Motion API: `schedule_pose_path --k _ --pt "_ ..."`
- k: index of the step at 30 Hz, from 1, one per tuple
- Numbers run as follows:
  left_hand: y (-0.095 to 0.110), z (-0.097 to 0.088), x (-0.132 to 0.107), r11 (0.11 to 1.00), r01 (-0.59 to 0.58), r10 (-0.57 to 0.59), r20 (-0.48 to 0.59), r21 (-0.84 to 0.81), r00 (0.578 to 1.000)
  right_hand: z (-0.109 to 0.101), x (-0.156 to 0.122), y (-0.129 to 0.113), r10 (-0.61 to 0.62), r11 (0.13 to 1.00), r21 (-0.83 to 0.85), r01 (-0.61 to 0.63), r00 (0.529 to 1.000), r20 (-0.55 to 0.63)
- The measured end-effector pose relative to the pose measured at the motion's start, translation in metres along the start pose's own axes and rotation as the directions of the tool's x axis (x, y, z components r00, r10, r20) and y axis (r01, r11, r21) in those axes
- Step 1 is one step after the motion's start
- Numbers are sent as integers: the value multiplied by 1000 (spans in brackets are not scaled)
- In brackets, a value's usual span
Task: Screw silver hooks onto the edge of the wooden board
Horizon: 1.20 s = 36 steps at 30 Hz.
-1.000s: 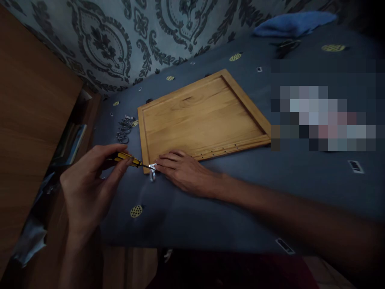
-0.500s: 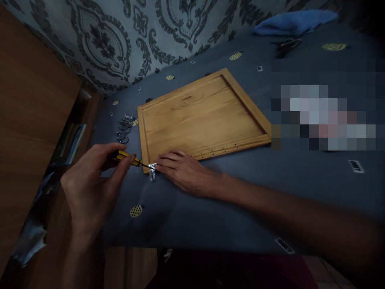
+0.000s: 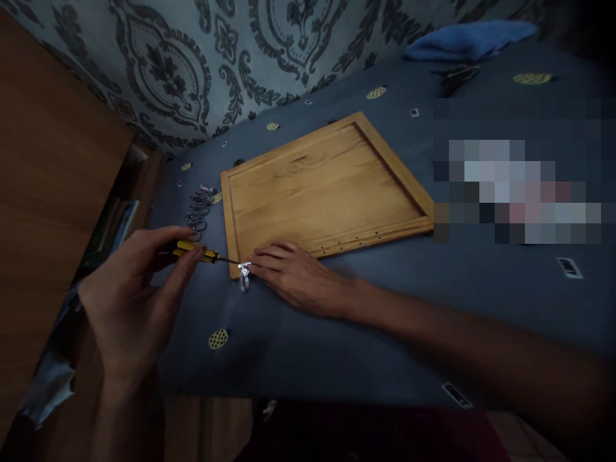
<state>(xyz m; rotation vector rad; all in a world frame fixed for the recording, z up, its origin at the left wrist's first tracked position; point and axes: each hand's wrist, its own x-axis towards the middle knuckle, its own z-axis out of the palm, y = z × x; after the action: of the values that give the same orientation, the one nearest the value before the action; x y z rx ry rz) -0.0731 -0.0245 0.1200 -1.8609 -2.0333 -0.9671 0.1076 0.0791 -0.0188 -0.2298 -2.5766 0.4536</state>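
Note:
Between the thumb and fingers of my left hand (image 3: 137,298) is a screwdriver (image 3: 205,251) with a yellow and black handle. Its thin shaft points right, the tip reaching a small silvery metal hook (image 3: 244,272) at the near left corner of a framed wooden panel (image 3: 308,186). The hook's curved part hangs past the panel's edge. My right hand (image 3: 303,276) lies flat with fingers stretched along the near rail, fingertips against the hook; its thumb is hidden. A row of small dark holes runs along that rail, right of my fingers.
Several similar metal hooks (image 3: 201,205) lie left of the panel on the dark blue patterned cloth (image 3: 312,359). A blue cloth (image 3: 471,40) and a dark tool (image 3: 456,76) lie at the back right. A wooden cabinet (image 3: 52,160) stands at left. Part of the right side is pixelated.
My left hand has drawn slightly left with the screwdriver, so more of its shaft shows beside the hook. My right hand and the panel stay in place.

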Motion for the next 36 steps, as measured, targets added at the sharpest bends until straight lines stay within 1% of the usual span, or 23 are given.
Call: schedule_pose_path --k 3,4,8,15,19,25,33,36 --pt "0 2 0 997 -73 74 31 -29 997 0 0 0 1 1000 7 -1 1000 -6" --pt "-1 2 0 996 -80 81 33 -35 996 0 0 0 2 1000 10 -2 1000 -8" --pt "0 2 -2 996 -65 68 52 -57 996 0 -1 0 -6 1000 13 6 1000 -13" --pt "2 4 -1 998 -62 63 60 -26 996 0 0 0 4 1000 -4 -4 1000 6" --pt "0 5 -1 995 -86 90 90 -48 992 1 0 0 2 1000 -17 -2 1000 -4" --pt "1 5 3 993 -103 109 97 -66 989 2 0 1 -15 999 -31 15 1000 -19" --pt "-1 9 4 991 -135 133 71 24 989 2 -1 1 -27 999 -34 26 999 -23" --pt "-1 11 3 991 -128 125 60 50 990 2 -1 2 -19 999 -31 18 1000 -24"
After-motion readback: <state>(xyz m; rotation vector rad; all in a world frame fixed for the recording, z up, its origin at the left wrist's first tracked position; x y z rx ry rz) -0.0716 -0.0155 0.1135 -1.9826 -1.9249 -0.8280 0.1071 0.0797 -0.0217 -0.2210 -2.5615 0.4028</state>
